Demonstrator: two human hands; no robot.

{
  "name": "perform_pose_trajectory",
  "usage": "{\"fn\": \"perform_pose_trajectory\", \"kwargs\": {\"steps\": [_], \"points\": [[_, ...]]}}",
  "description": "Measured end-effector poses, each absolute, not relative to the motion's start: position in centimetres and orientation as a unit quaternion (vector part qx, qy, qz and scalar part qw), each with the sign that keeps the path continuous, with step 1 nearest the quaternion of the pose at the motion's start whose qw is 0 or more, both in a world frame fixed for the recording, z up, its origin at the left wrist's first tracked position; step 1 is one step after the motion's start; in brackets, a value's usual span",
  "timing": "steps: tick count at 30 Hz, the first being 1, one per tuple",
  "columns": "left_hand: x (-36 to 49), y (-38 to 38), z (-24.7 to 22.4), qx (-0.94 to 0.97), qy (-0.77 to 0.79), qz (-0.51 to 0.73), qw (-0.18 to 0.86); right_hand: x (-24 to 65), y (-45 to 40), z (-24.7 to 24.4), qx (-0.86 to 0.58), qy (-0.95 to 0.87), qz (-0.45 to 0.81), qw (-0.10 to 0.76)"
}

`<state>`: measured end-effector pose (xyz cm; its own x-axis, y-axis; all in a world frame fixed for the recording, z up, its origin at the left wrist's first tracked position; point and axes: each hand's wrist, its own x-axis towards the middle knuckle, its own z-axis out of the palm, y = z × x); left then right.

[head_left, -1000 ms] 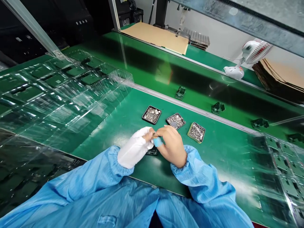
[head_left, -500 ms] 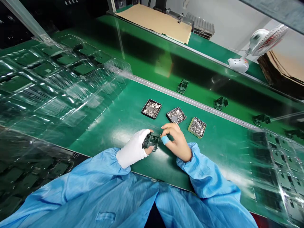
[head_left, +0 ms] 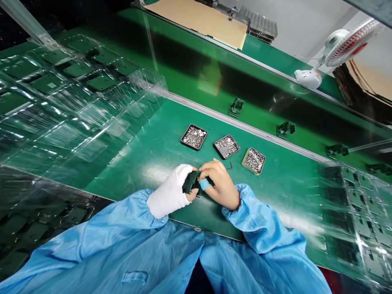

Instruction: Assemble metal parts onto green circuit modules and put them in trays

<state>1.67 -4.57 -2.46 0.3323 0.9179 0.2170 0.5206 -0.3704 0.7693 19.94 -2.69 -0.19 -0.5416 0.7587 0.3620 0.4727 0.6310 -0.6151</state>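
Note:
My left hand [head_left: 170, 192], in a white glove with bare fingertips, is closed around a green circuit board [head_left: 190, 181] and keeps it tilted above the table. My right hand [head_left: 219, 183] meets the board's right edge. Its thumb, wrapped in blue tape, and its fingers are pinched on a small brass-coloured part [head_left: 198, 178], mostly hidden by the fingertips. Beyond the hands sit three square trays of small silvery metal pieces: a left tray [head_left: 183, 143], a middle tray [head_left: 215, 148] and a yellowish-edged right tray [head_left: 244, 163].
A small L-shaped piece [head_left: 230, 165] lies behind my right hand. Clear plastic trays [head_left: 113, 153] holding boards are stacked at left, with others [head_left: 346, 204] at right. Several boards, one an upright assembly [head_left: 236, 107], stand past the metal rail [head_left: 211, 113]. A white fan [head_left: 309, 78] is farther back.
My right hand has moved left, from just beside the circuit board to touching it. The board has tilted in my left hand. The L-shaped piece has come into sight. The view has shifted slightly.

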Motion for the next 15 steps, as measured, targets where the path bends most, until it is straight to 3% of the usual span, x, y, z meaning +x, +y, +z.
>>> {"fn": "perform_pose_trajectory", "kwargs": {"steps": [9, 15], "points": [[1.63, -4.76, -2.69, 0.768, 0.468, 0.332, 0.284, 19.81, -2.84, -0.28, -0.372, -0.839, 0.238, 0.318], [1.69, -4.99, -2.59, 0.792, 0.466, 0.328, 0.220, 19.72, -2.95, -0.50, -0.398, -0.820, 0.254, 0.322]]}}
